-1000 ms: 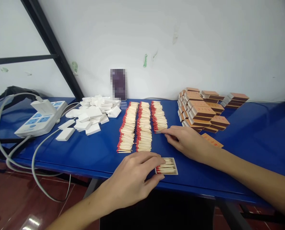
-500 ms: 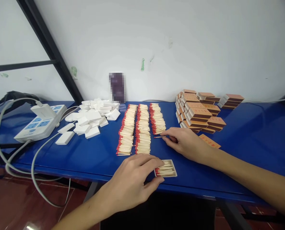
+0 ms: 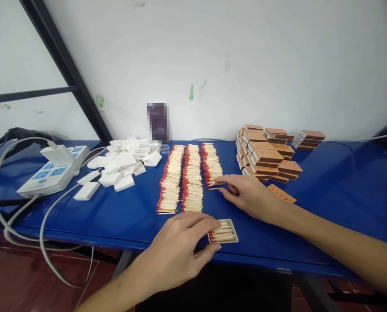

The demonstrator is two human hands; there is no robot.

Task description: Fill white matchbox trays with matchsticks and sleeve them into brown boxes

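Observation:
My left hand [image 3: 177,249] rests at the blue table's front edge, thumb and fingers closed round the left end of a small white tray [image 3: 224,232] filled with red-tipped matches. My right hand [image 3: 250,195] lies flat on the table, its fingertips pinching matches at the near end of the right-hand row of matches [image 3: 211,164]. Two longer rows of matches [image 3: 180,180] lie to the left of that row.
A heap of empty white trays [image 3: 125,158] lies at the left. Orange matchbox sleeves [image 3: 267,156] are stacked at the right, one flat sleeve [image 3: 281,193] beside my right wrist. A white power strip [image 3: 50,171] with grey cables sits far left. The wall stands behind the blue table [image 3: 343,195].
My right hand drew a match or two off the near end of the right-hand row, then moved back against it. My left hand stayed on the tray.

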